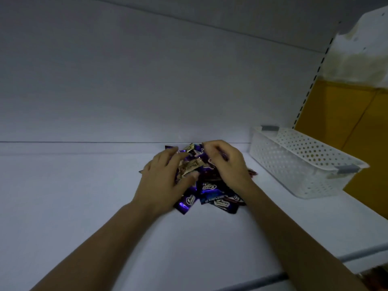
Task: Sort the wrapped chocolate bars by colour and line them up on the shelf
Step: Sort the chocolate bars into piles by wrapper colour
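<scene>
left grip [165,177], splayed, touches the gold bar [192,165] slanting back-right near the shelf [84,206] back edge; right grip [226,162] curled, hold unclear.

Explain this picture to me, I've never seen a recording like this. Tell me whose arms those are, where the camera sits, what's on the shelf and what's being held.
There is no machine here. A person works with bare hands, and one wide-angle camera on their head looks forward and down. On the white shelf lies a mixed pile of wrapped chocolate bars, mostly purple, some gold or dark. A white perforated basket stands to the right, apart from the pile. The left hand rests on the pile, a gold bar between thumb and fingers. The right hand curls its fingers into the pile. Whether either truly grips a bar is unclear.
</scene>
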